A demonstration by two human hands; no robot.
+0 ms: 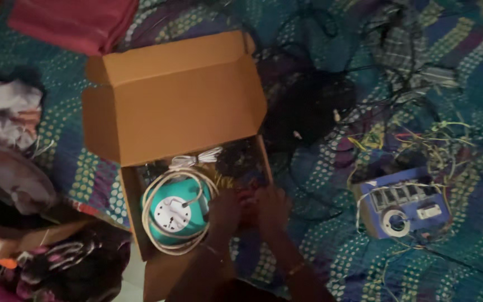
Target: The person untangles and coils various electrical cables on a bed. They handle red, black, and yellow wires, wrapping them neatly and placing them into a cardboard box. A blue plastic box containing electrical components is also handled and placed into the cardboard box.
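Open cardboard box (169, 112) on patterned cloth (320, 33), lid flap raised. Inside box, left part: teal cord reel (175, 211) ringed by white cable (151, 223). Left hand (226, 208) and right hand (272, 206) side by side, close together, over box's right part; grip too dark to tell. Far right: blue board (403, 206) amid loose wires (437, 140)

Teal dotted bedspread (331, 240) bearing an open cardboard box (174, 106) at centre, tangled wires (420, 134) and a blue board (403, 204) to the right, red cloth (74, 22) far left.
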